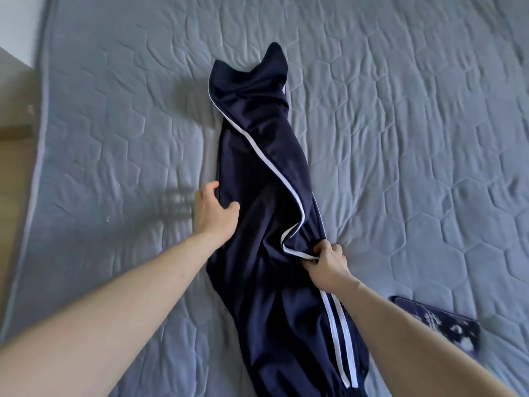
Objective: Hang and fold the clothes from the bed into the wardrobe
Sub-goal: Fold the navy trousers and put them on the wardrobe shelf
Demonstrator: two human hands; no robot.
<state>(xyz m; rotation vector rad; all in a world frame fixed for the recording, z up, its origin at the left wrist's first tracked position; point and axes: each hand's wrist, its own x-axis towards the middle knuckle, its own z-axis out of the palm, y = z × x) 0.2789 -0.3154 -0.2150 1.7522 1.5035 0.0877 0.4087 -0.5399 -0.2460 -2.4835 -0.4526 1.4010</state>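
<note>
Dark navy track trousers (257, 196) with white side stripes lie lengthwise on the grey quilted bed (400, 138), legs pointing away from me. My left hand (214, 210) rests on the trousers' left edge, fingers closing on the fabric. My right hand (326, 262) pinches the striped right edge about halfway along. The cloth is rumpled, with the stripe curling across the top layer. The wardrobe is out of view.
A dark blue patterned cloth (440, 325) lies on the bed at the lower right. The bed's left edge (34, 167) runs beside a beige floor or wall strip (11, 138).
</note>
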